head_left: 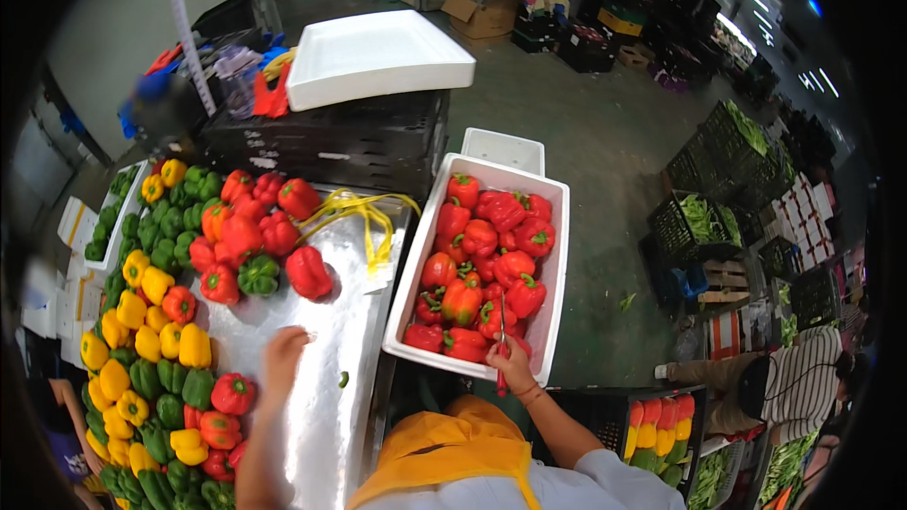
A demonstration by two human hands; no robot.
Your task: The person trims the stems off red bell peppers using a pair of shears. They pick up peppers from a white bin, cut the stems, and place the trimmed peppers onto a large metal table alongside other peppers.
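Observation:
My right hand [513, 365] is closed around a slim red-handled knife [502, 380], its narrow blade pointing away from me. It is over the near end of a white foam box [559, 274] filled with red bell peppers [480, 238]. One pepper [462, 302] there is streaked green and orange. My left hand [286, 351], smeared by motion, is above the metal tabletop [326, 406], and no object shows in it. Beyond it, a lone red pepper [308, 272] lies next to a green one [258, 276]. A green stem piece [344, 379] rests on the metal.
Yellow, green and red peppers [161, 349] are heaped along the table's left side. Yellow straps [373, 227] lie at its far end. Behind stand black crates [331, 146] with a white foam lid [378, 52] on top. At right are vegetable crates [694, 227] and a person in stripes [803, 387].

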